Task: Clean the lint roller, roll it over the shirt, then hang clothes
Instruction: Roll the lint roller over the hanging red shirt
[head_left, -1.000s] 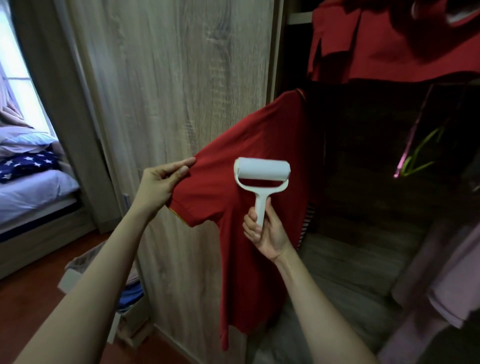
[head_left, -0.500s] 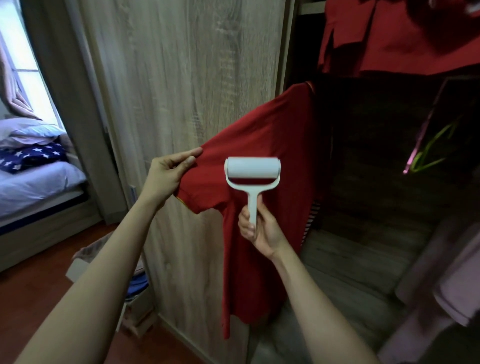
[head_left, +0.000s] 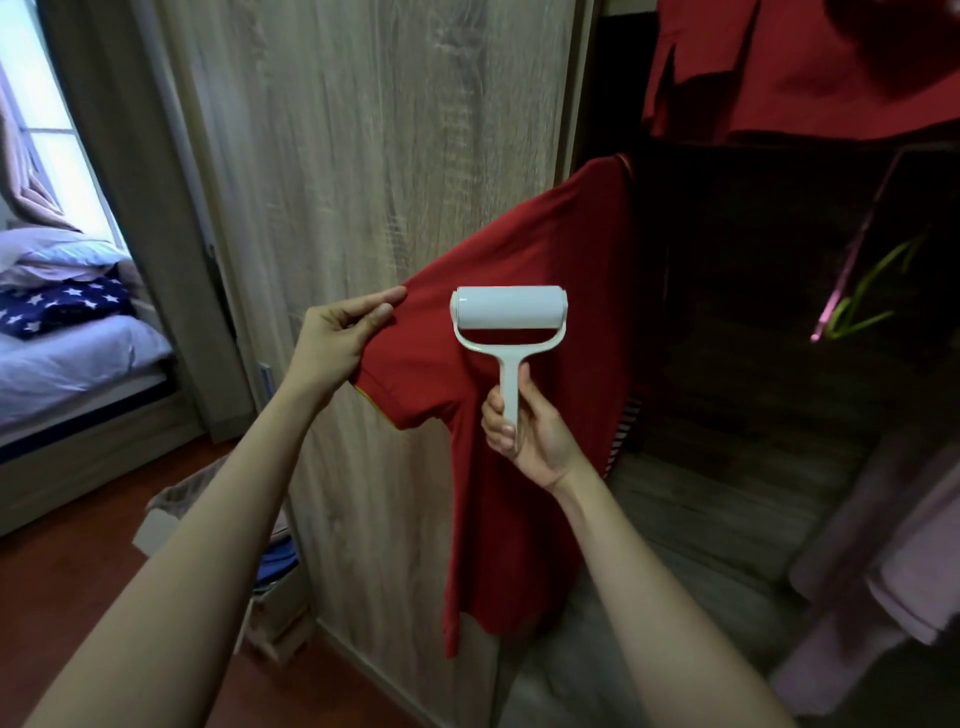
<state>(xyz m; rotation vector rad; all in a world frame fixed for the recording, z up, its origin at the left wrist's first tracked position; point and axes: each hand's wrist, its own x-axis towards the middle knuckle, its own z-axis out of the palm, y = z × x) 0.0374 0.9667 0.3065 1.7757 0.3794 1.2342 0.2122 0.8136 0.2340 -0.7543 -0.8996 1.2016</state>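
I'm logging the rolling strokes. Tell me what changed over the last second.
The right hand carried the lint roller a little leftward across the red shirt, toward the sleeve that the left hand holds out. Nothing was taken hold of or let go. The right hand still grips the handle, the left hand still pinches the sleeve, and the shirt hangs as before.

Fig.: person's arms, head view. Left hand (head_left: 337, 338) & right hand (head_left: 530, 431) both bare. Forearms bare from wrists to lower frame edge, L at near left, R at near right. Fingernails short, unpainted where visible.
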